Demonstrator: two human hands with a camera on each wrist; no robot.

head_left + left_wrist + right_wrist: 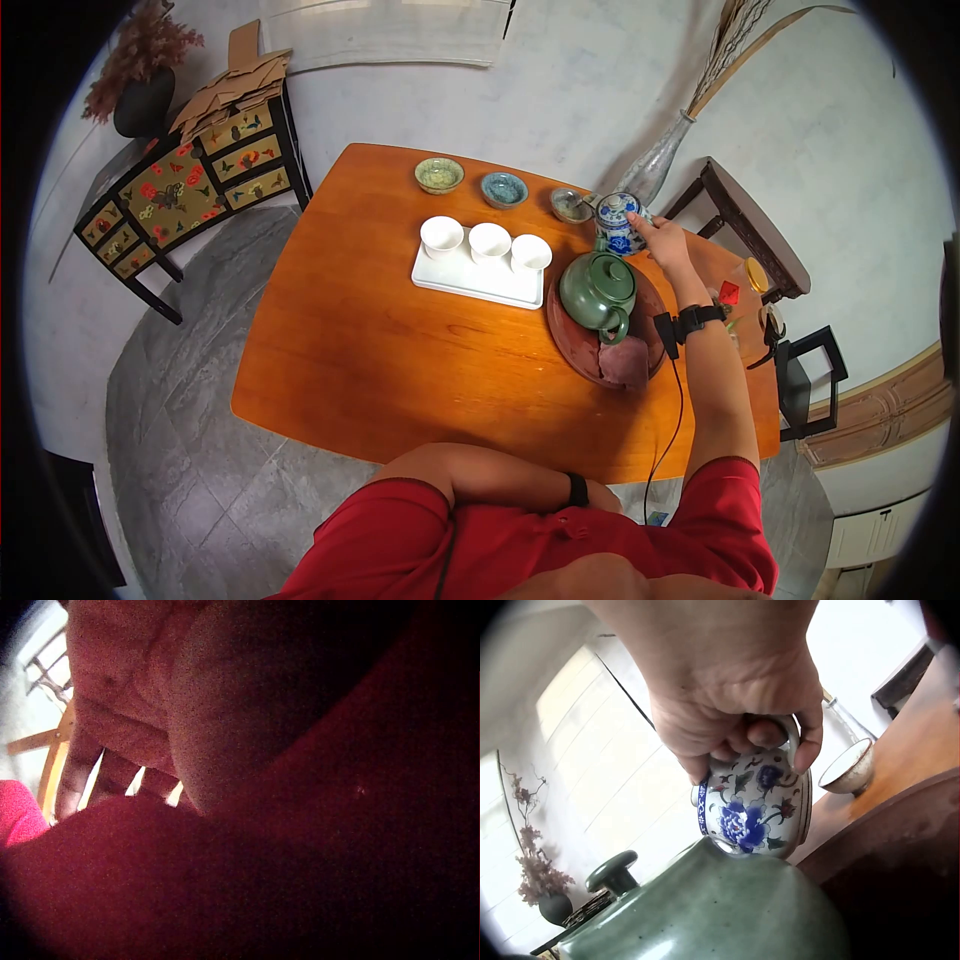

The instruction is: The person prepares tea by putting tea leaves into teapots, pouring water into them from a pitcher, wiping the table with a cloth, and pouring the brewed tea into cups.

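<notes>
My right hand (662, 242) grips the handle of a small blue-and-white flowered teapot (621, 228) at the table's far right. In the right wrist view the fingers curl through the handle, and the teapot (754, 810) shows just past the larger green teapot (712, 911). That green teapot (592, 288) stands lidded on a round reddish-brown tray (566, 350), beside a folded mauve cloth (625, 362). Down at the front of the red shirt lies my left hand (602, 497), holding nothing; its fingers extend loosely along the fabric in the left wrist view.
Three white cups (490, 241) sit on a white rectangular tray (475, 287). Behind them are a green bowl (439, 176), a blue bowl (504, 189) and a grey bowl (570, 205), the last close to the small teapot. A yellow-lidded jar (754, 276) stands at the right edge.
</notes>
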